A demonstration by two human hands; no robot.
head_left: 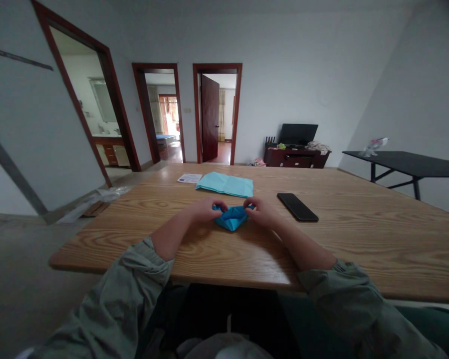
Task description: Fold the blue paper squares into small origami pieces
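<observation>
A piece of folded blue paper [232,219] rests at the middle of the wooden table [164,234], its lower corner pointing toward me. At its left end, my left hand [208,209] is closed, thumb and fingers pinching the paper. My right hand [257,211] pinches the opposite end in the same way. Between the hands the paper bulges into several creased facets. Just beyond them lies a flat stack of light blue paper sheets [226,184], touched by neither hand.
A black phone [297,207] lies on the table to the right of my hands. A small printed card [189,178] is at the far left, beside the sheets. Further off are a black side table [407,162] and a television [298,134] on a cabinet.
</observation>
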